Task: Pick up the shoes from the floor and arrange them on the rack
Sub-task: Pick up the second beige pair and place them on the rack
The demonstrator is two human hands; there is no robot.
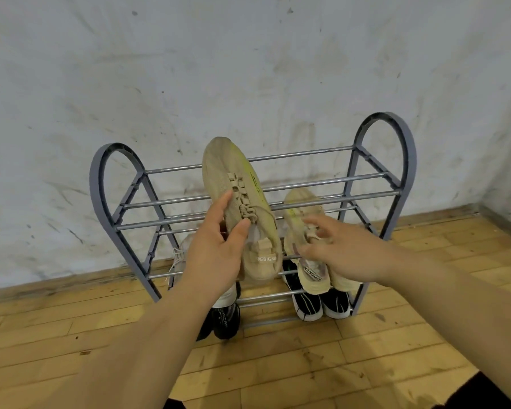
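Note:
A grey shoe rack (401, 137) with metal bars stands against the wall. My left hand (219, 249) grips a beige knit sneaker (233, 178) by its side, toe pointing up over the rack's top bars. Its mate, a second beige sneaker (300, 208), lies on the middle shelf at the right, and my right hand (342, 252) hovers over its laces with fingers spread. A pair of black sneakers (322, 305) sits on the bottom shelf at the right. A white sneaker (179, 258) and a black shoe (224, 320) are partly hidden behind my left forearm.
A stained white wall (248, 69) backs the rack. The wooden floor (366, 349) runs in front and to both sides. The left half of the top shelf shows only bare bars.

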